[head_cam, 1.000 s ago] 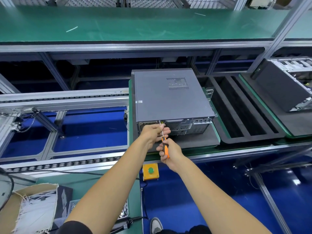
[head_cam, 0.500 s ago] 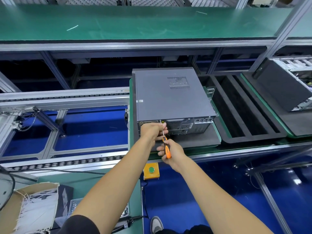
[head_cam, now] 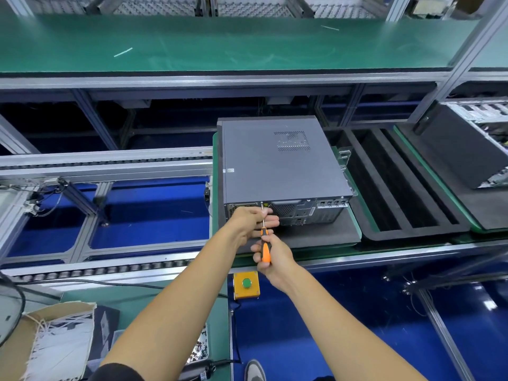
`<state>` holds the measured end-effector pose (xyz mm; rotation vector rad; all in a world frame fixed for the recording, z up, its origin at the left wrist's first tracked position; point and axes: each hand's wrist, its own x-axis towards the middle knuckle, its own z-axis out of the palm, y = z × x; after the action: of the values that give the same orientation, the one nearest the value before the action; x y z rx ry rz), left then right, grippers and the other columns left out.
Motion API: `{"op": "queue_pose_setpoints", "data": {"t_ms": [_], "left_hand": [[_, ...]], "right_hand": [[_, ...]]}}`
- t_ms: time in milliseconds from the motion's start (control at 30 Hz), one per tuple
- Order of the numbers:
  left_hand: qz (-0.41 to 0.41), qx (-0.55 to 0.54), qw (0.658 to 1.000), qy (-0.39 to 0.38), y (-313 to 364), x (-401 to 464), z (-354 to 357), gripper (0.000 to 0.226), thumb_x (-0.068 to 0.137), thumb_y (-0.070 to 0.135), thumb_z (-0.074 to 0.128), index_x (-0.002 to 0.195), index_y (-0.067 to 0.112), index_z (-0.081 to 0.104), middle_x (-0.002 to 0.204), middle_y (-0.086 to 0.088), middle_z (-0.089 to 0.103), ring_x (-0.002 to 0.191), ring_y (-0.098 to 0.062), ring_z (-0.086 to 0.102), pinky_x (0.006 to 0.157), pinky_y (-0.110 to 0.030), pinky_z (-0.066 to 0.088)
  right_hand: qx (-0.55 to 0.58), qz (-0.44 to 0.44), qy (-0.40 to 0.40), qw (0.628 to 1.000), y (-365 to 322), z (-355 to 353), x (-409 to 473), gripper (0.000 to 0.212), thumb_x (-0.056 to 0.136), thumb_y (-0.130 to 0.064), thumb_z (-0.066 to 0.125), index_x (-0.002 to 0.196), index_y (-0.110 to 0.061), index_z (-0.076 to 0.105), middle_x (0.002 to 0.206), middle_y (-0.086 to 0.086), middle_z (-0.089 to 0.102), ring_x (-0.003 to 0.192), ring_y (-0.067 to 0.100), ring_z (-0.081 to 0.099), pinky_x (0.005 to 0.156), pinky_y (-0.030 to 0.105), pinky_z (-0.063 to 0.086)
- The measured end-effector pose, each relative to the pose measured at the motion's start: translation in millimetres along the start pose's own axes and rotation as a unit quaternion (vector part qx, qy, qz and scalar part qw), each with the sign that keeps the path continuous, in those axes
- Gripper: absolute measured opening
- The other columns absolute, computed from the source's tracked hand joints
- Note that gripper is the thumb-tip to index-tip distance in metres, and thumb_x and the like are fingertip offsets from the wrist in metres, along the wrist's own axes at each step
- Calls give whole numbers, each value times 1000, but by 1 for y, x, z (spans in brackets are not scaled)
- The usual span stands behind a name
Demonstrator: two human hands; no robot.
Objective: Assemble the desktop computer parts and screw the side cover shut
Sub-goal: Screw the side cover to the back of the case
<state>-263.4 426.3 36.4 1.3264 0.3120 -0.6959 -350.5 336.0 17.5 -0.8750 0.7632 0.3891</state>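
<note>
A grey desktop computer case (head_cam: 277,163) lies on its side on a dark foam pad (head_cam: 321,235), its side cover facing up and its rear panel toward me. My right hand (head_cam: 275,257) grips the orange and black handle of a screwdriver (head_cam: 265,244). The thin metal shaft runs up to the top edge of the rear panel, where the tip meets a screw (head_cam: 262,204). My left hand (head_cam: 254,220) pinches the shaft just below the tip, its fingers lying against the rear panel.
A black foam tray (head_cam: 406,188) with long slots sits right of the case, and another open computer case (head_cam: 467,144) beyond it. A yellow box with a green button (head_cam: 246,284) hangs under the bench edge. A cardboard box (head_cam: 41,342) and a tray of screws (head_cam: 200,347) lie at lower left.
The view has shifted slightly. Both hands stay at the rear panel with the screwdriver on the screw; the handle has turned a little in my right hand.
</note>
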Motion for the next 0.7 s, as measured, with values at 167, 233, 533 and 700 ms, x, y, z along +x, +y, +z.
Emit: {"op": "queue_pose_setpoints", "data": {"t_ms": [167,233,533,700], "left_hand": [[1,-25,998,54,-3,3,14,15,103,8,57,112,0,66,91,-16,78,83,-25,78,57,-34,61],[12,-20,998,67,-7,5,15,13,102,9,59,109,2,66,88,-14,78,82,-24,78,59,-35,61],[46,-6,994,97,-12,5,12,11,94,12,71,104,7,72,88,-9,79,81,-20,78,59,-33,61],[53,6,993,104,-12,6,11,11,93,14,74,101,7,73,88,-10,79,79,-19,78,54,-30,58]], "right_hand": [[-385,-239,223,863,15,-3,5,13,94,-26,57,83,-19,52,76,0,70,61,19,60,52,36,44],[-368,-239,206,875,17,-5,8,22,97,-21,54,75,-20,49,72,-4,66,58,17,56,52,30,37],[-245,-164,128,947,7,-15,12,21,95,-21,58,78,-11,64,67,4,65,49,14,49,42,27,38],[-187,-163,100,964,9,-13,22,24,96,-14,55,74,-9,63,62,6,57,43,14,42,39,26,31]]}}
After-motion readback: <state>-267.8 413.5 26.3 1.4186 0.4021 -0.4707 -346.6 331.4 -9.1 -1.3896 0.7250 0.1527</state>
